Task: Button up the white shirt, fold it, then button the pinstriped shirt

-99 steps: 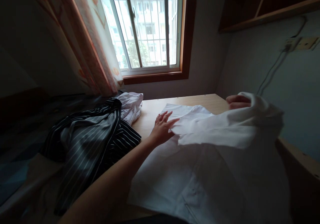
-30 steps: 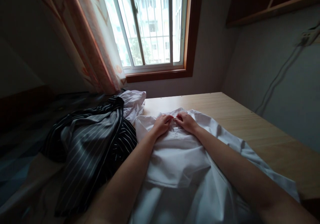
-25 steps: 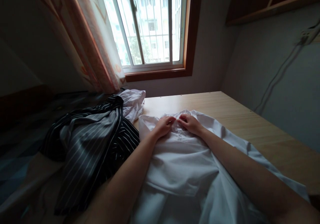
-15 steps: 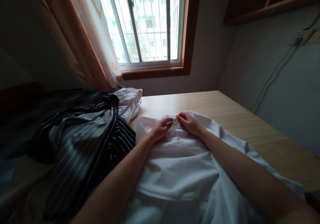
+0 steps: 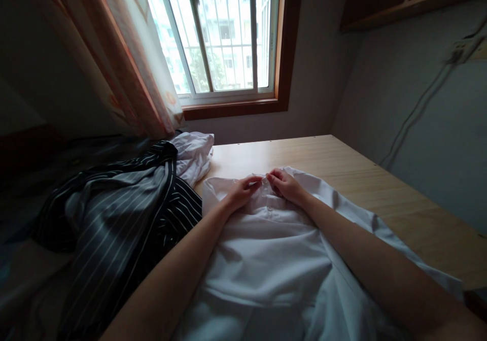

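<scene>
A white shirt (image 5: 274, 260) lies spread on the light wooden table (image 5: 342, 163), its collar end pointing toward the window. My left hand (image 5: 241, 191) and my right hand (image 5: 287, 183) meet at the collar, fingertips almost touching. Both hands have their fingers curled and pinch the white fabric near the top of the button placket. A small button shows just below the hands. My forearms lie across the shirt body.
A black garment with white stripes (image 5: 125, 219) is heaped at the table's left, with crumpled white cloth (image 5: 194, 153) behind it. A barred window (image 5: 216, 36) and patterned curtain (image 5: 129, 62) stand beyond. A cable (image 5: 414, 112) runs down the right wall below a shelf.
3.3 s ago my right hand held the shirt up while my left pressed it flat. The shirt now lies down and both hands pinch its collar, barely shifting in the last second.
</scene>
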Demonstrator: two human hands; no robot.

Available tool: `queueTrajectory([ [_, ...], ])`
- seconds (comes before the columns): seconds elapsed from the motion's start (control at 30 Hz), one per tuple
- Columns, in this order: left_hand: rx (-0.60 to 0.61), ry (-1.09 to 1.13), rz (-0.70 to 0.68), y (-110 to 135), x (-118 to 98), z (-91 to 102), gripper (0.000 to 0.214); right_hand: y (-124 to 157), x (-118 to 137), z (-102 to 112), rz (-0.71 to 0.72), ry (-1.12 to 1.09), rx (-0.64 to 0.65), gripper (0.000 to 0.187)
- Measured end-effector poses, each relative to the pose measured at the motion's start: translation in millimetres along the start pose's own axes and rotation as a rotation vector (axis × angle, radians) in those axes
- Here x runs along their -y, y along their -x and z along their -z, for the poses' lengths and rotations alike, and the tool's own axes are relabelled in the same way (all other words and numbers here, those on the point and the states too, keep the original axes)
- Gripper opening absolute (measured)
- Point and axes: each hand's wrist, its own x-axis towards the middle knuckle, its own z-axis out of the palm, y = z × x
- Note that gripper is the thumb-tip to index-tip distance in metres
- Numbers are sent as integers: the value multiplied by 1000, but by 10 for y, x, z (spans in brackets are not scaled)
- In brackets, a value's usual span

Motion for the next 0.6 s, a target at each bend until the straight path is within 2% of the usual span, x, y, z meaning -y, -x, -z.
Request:
queueTrajectory([
  [0.23, 32, -1, 14, -26, 18, 18, 39, 9, 9, -2, 35, 71, -9, 39],
  [0.6, 47, -139, -29, 1, -86, 0, 23, 18, 36, 20, 71, 187, 6, 35],
])
